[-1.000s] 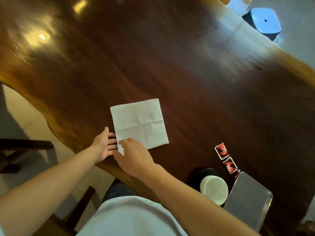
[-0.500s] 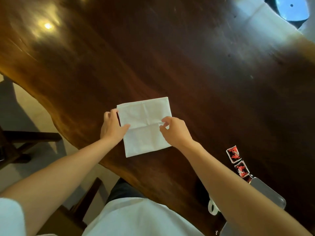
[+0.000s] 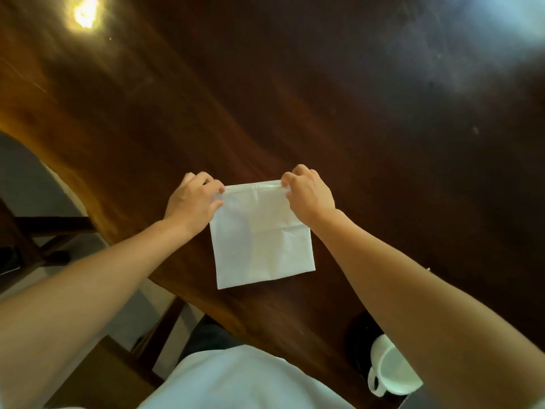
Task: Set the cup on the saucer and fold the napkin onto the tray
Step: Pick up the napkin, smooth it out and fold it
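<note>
A white square napkin (image 3: 262, 243) lies on the dark wooden table (image 3: 339, 113), close to its near edge. My left hand (image 3: 193, 202) pinches the napkin's far left corner. My right hand (image 3: 308, 194) pinches its far right corner. That far edge is lifted slightly off the wood. A white cup (image 3: 389, 371) with its handle to the left stands on a dark saucer (image 3: 358, 346) at the lower right, partly hidden behind my right forearm. The tray is hidden by my arm.
The table's curved near edge runs from the left down to my lap. A dark wooden chair (image 3: 38, 231) stands on the pale floor to the left. Bright light glares off the table at the top left and top right.
Both hands moved from the napkin's near corner, along its sides, to its far corners and pinched them. The view tilted down, so the red packets and the tray left sight.
</note>
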Action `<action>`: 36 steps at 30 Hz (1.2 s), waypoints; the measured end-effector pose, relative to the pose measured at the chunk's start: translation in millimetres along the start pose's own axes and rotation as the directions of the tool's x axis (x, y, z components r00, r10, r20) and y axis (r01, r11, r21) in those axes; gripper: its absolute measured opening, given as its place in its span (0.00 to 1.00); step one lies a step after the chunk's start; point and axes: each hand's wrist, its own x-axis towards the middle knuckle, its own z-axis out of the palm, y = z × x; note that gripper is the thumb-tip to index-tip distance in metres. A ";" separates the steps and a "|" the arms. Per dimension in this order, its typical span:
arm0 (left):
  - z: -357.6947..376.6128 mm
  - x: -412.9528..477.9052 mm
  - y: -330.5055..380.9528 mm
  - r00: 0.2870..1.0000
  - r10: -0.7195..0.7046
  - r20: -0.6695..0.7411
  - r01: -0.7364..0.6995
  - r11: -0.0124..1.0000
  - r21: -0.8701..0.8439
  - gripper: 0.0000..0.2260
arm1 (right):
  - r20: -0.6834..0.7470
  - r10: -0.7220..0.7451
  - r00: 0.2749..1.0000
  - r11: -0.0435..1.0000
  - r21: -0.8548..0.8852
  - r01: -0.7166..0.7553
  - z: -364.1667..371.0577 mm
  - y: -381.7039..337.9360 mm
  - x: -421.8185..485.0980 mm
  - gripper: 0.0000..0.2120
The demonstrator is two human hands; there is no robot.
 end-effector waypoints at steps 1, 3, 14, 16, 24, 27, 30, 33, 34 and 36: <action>0.1 -0.1 0.4 1.000 -0.002 0.008 0.002 1.000 -0.005 0.09 | -0.010 0.004 1.000 1.000 0.013 -0.004 1.2 2.9 0.9 0.12; 0.1 1.2 0.2 1.000 -0.008 0.024 0.009 1.000 -0.014 0.07 | -0.002 0.006 1.000 1.000 0.025 -0.006 2.0 7.4 3.1 0.10; -5.9 18.6 2.3 0.994 0.033 0.100 -0.020 0.992 -0.125 0.04 | 0.113 0.043 0.993 0.979 0.195 -0.064 -8.5 17.7 3.4 0.07; -5.3 18.1 4.8 0.986 0.006 0.166 0.022 0.987 -0.162 0.13 | 0.163 0.063 0.985 0.973 0.207 -0.097 -15.1 20.0 0.8 0.11; -9.6 8.5 27.9 0.974 -0.026 0.227 0.067 0.983 -0.173 0.03 | 0.142 0.051 0.989 0.976 0.201 -0.079 -37.8 17.8 -25.2 0.18; -22.4 4.6 39.7 0.993 0.022 0.114 0.004 0.974 -0.226 0.04 | 0.043 0.068 0.997 0.980 0.186 -0.075 -52.0 20.3 -42.5 0.15; -38.1 -1.7 48.8 0.996 0.088 0.001 -0.086 0.973 -0.213 0.07 | -0.089 0.085 0.992 0.981 0.183 -0.068 -62.9 19.9 -59.8 0.15; -48.1 -17.2 52.3 0.967 0.246 -0.070 -0.252 0.962 -0.103 0.10 | -0.196 0.057 0.979 0.991 0.127 -0.032 -62.0 15.5 -83.3 0.16; -47.5 -23.9 52.8 0.952 0.298 -0.067 -0.302 0.952 -0.057 0.11 | -0.210 0.042 0.977 0.995 0.099 -0.021 -58.0 15.0 -92.6 0.16; -39.0 -38.2 51.7 0.929 0.369 -0.022 -0.368 0.929 0.026 0.13 | -0.207 0.017 0.978 0.999 0.050 -0.007 -45.4 16.5 -110.8 0.16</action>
